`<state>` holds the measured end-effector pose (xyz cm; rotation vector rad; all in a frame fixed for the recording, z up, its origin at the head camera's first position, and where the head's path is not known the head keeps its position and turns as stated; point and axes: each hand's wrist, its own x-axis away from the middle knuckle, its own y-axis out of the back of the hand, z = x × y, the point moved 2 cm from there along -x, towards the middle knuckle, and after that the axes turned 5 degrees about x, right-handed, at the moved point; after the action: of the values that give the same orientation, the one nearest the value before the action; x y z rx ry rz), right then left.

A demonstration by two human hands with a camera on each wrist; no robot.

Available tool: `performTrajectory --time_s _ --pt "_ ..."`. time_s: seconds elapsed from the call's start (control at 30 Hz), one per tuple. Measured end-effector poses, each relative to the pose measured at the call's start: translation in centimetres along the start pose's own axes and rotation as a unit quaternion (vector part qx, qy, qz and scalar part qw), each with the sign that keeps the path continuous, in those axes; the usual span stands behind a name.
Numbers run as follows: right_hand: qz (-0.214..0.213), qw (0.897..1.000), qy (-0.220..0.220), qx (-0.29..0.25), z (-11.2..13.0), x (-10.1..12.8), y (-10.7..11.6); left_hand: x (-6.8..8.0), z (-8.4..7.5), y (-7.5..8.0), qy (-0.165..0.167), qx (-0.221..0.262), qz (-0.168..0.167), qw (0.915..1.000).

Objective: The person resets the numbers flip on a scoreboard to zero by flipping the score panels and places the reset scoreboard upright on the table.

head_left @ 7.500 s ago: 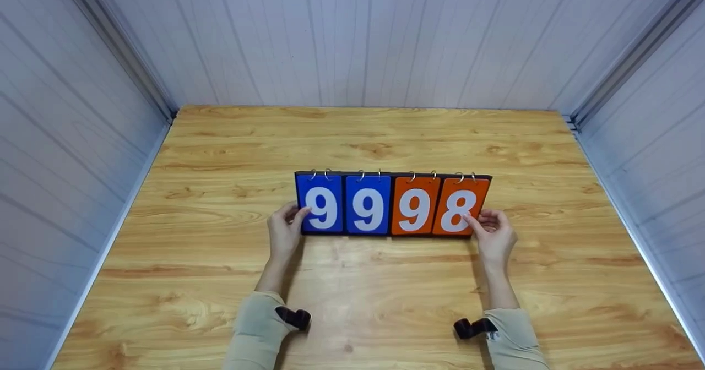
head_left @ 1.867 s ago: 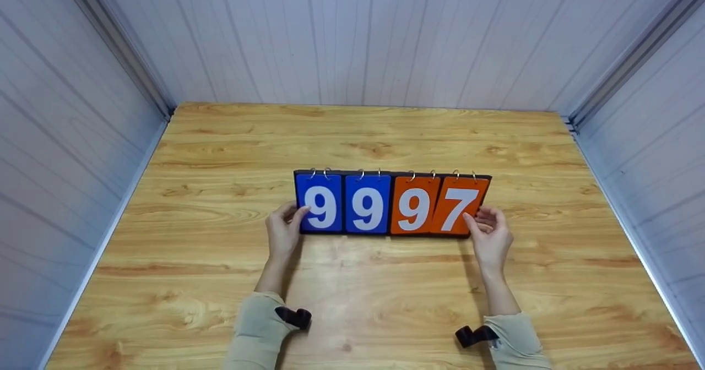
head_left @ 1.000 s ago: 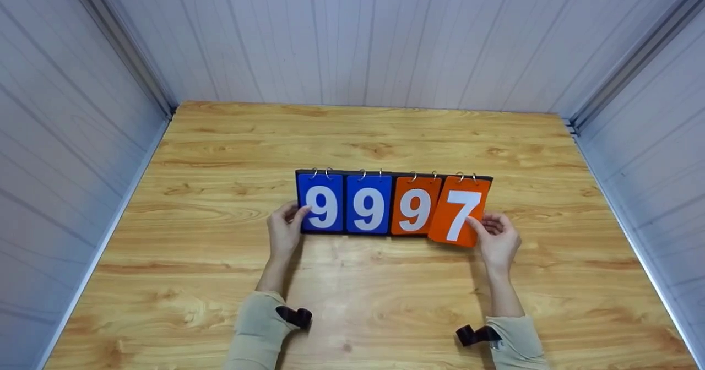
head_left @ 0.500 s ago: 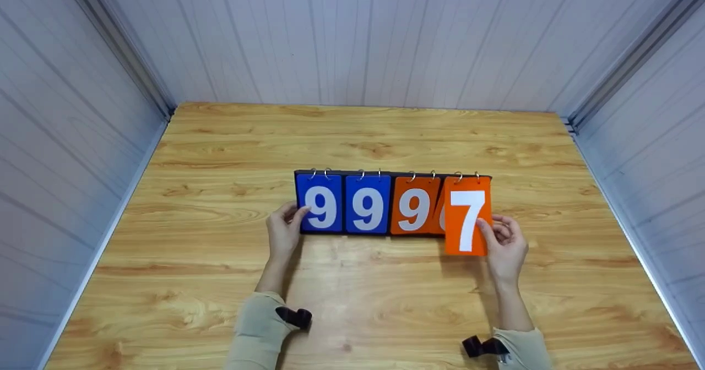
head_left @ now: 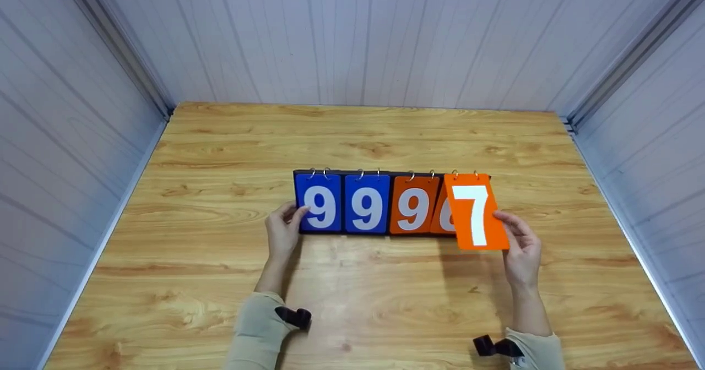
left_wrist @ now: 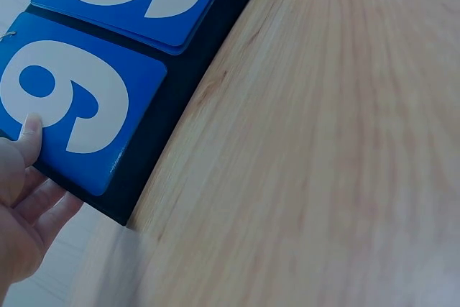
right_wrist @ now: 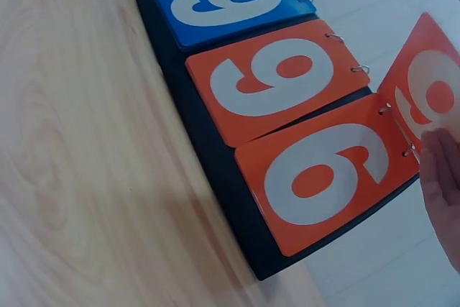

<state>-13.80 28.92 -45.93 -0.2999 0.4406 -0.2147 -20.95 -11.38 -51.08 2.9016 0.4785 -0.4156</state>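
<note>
Head view: on a wooden bench (head_left: pixel 352 298) sits a four-panel flip scoreboard (head_left: pixel 390 205), in front of pale panelled walls (head_left: pixel 363 39). The left hand (head_left: pixel 282 231) pinches its left end, beside a blue 9. The right hand (head_left: pixel 523 251) pinches the right edge of the orange 7 card (head_left: pixel 478 218), swung out from the board and partly covering another orange card (head_left: pixel 445 221).

Left wrist view: the thumb presses on the blue 9, with fingers behind the black backing.

Right wrist view: the lifted card hangs from its rings (right_wrist: pixel 408 153), the right hand against it; the orange card below shows a 6.
</note>
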Motion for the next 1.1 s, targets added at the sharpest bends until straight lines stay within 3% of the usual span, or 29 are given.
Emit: performTrajectory --time_s 0.13,0.33,0.53,0.7,1.1 --pt "0.022 0.998 0.048 0.022 0.2 -0.4 0.1 0.0 0.0 0.0 -0.002 0.005 -0.001 1.0000" --pt "-0.018 0.986 0.135 0.100 1.8 -1.8 -1.3 0.2 -1.1 0.0 -0.005 0.014 0.001 0.9999" --pt "-0.022 0.974 0.184 0.130 2.8 -4.6 -1.4 0.0 0.0 0.0 0.000 0.003 -0.002 1.0000" --pt "-0.009 0.973 0.194 0.125 3.5 -6.7 -2.0 0.1 0.0 0.0 -0.001 0.001 0.001 1.0000" --pt "-0.038 0.959 0.182 0.213 4.5 -10.6 -4.2 0.1 0.0 0.1 -0.002 0.000 0.005 1.0000"
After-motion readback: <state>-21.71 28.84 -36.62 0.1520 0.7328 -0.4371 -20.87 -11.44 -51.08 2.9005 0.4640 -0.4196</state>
